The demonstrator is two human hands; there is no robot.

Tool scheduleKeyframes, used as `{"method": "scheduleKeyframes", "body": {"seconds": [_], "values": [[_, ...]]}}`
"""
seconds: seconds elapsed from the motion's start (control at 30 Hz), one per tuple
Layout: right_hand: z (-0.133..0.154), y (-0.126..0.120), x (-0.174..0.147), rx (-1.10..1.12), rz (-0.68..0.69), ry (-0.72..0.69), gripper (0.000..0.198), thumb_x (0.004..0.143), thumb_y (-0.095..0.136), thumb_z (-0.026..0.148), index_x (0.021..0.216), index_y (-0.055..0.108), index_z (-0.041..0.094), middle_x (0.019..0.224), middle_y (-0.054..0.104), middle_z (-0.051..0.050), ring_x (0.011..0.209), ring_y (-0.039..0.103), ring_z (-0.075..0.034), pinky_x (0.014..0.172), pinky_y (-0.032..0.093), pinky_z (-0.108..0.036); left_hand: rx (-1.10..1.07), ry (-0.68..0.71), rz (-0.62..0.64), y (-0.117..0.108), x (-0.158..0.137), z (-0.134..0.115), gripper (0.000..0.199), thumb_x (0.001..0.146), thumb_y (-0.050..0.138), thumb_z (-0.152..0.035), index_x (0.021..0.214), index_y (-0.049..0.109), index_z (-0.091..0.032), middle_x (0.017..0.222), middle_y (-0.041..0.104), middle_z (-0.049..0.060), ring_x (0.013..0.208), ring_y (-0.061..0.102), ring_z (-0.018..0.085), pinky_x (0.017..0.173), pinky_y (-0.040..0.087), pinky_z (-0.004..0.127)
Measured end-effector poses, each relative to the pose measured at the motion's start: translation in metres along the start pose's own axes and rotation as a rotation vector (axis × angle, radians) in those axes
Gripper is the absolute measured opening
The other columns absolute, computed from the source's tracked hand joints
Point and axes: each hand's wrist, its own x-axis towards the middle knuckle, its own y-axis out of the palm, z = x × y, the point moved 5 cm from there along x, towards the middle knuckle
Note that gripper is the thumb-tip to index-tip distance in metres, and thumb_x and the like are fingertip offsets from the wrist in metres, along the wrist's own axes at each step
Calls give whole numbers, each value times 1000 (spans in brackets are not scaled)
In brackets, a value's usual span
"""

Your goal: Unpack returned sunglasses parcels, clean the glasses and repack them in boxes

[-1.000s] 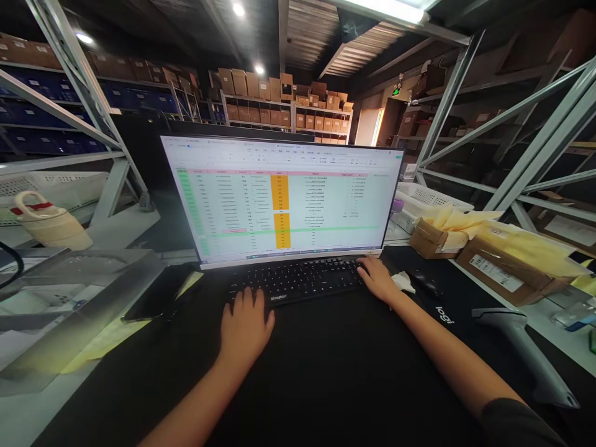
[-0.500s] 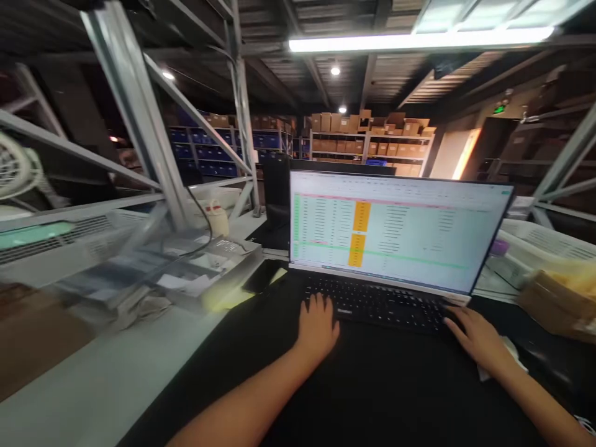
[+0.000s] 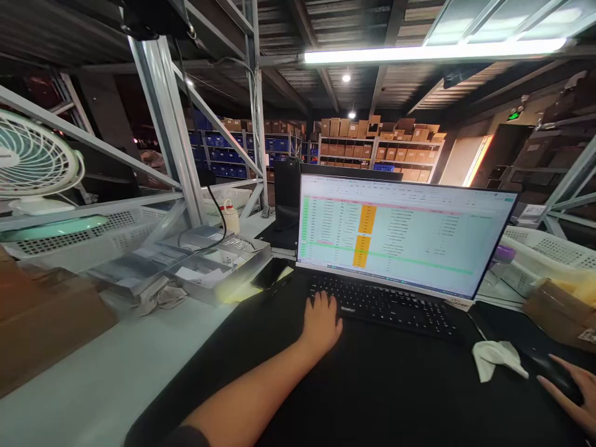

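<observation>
My left hand (image 3: 322,324) rests on the left end of the black keyboard (image 3: 391,310), its fingers spread over the keys and holding nothing. At the right edge, my right hand (image 3: 575,394) is on a black computer mouse (image 3: 552,372), fingers along both sides of it; part of this hand is cut off by the frame. Behind the keyboard stands a monitor (image 3: 419,230) showing a spreadsheet with orange, green and pink cells. A crumpled white tissue (image 3: 498,359) lies on the black desk mat (image 3: 395,391), just left of the mouse.
Left of the mat are a dark phone (image 3: 270,273), a grey tray (image 3: 218,270) of papers and a cardboard box (image 3: 51,316). A fan (image 3: 37,155) stands behind. At right are a carton (image 3: 556,313) and a white basket (image 3: 554,248). Metal posts (image 3: 170,130) rise at left.
My right hand has moved from the keyboard's right end rightwards onto the mouse, uncovering the tissue. My left hand stays on the keys. The view has shifted slightly left.
</observation>
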Motion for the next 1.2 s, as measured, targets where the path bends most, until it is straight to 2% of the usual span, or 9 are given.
{"method": "scheduleKeyframes", "body": {"seconds": [0.1, 0.2, 0.27, 0.37, 0.47, 0.6, 0.83, 1.1, 1.2], "values": [[17, 2, 5, 58, 25, 4, 71, 66, 58, 68, 132, 54, 43, 117, 62, -19, 117, 56, -43, 99, 43, -57, 18, -1, -7, -1, 0, -1, 60, 94, 48, -40, 147, 48, -11, 152, 45, 23, 141, 41, 37, 114, 33, 56], [36, -3, 11, 30, 35, 4, 62, 72, 50, 67, 122, 63, 33, 117, 61, -22, 118, 56, -42, 100, 44, -55, 26, 5, -9, -1, 0, -2, 59, 94, 49, -39, 145, 49, -11, 152, 46, 22, 141, 42, 37, 114, 34, 56], [44, -8, 11, -32, 67, 14, 63, 76, 45, 64, 123, 64, 26, 121, 59, -24, 120, 56, -40, 100, 45, -53, 27, 4, -15, 0, 1, -2, 58, 94, 49, -39, 145, 50, -11, 152, 47, 21, 140, 42, 36, 114, 34, 56], [47, -10, 7, -101, 141, 29, 65, 82, 43, 60, 130, 61, 20, 131, 56, -21, 124, 54, -35, 101, 45, -46, 33, -1, -24, 0, 3, -2, 57, 95, 47, -37, 144, 49, -9, 152, 46, 22, 140, 42, 37, 114, 33, 56], [42, -10, 3, -112, 155, 51, 65, 84, 42, 59, 133, 61, 20, 136, 53, -20, 126, 52, -32, 99, 44, -44, 45, 15, -18, -1, 3, -2, 57, 95, 46, -37, 145, 49, -9, 152, 46, 22, 140, 42, 37, 113, 34, 55], [32, -6, 2, -108, 153, 64, 70, 82, 42, 64, 130, 64, 18, 133, 54, -23, 121, 53, -35, 92, 44, -48, 65, 24, -12, -3, 0, -3, 57, 96, 46, -38, 146, 48, -10, 152, 46, 21, 140, 42, 36, 114, 34, 54], [22, 3, 0, -16, 107, -39, 75, 77, 44, 77, 126, 67, 25, 125, 60, -22, 115, 57, -35, 87, 45, -50, 65, 18, -4, 0, -2, -3, 59, 95, 47, -41, 146, 47, -11, 153, 45, 20, 141, 41, 35, 114, 34, 54], [10, 12, 1, 93, 100, -76, 84, 69, 46, 91, 122, 71, 31, 121, 61, -22, 111, 59, -36, 91, 43, -52, 42, 9, -14, 3, -1, -1, 60, 95, 47, -43, 146, 47, -13, 153, 45, 20, 141, 40, 35, 115, 32, 54], [8, 13, 2, 93, 57, -81, 85, 65, 44, 94, 118, 73, 34, 117, 63, -23, 109, 60, -35, 92, 43, -51, 35, 6, -7, 3, -1, -1, 60, 94, 47, -43, 146, 47, -12, 153, 45, 20, 142, 40, 36, 115, 32, 54]]}}
